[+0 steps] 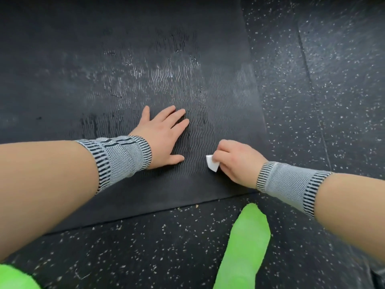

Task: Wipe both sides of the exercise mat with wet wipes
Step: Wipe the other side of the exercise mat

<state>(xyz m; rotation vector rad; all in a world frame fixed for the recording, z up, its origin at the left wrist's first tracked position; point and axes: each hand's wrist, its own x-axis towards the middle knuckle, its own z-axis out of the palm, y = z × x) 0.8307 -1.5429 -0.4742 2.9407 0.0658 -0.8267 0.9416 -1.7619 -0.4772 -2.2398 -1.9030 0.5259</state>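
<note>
Head view, looking down. Exercise mat (129, 65), black and ribbed, lies flat on speckled rubber floor (325, 84); its near right corner sits under the hands. Left hand (161, 135) rests flat on the mat, fingers straight and spread. Right hand (236, 161) is curled round a folded white wet wipe (212, 163), which seems to touch the mat. Shiny streaks, probably moisture, beyond the left hand. Grey knit wrist bands (123, 158) on both arms.
</note>
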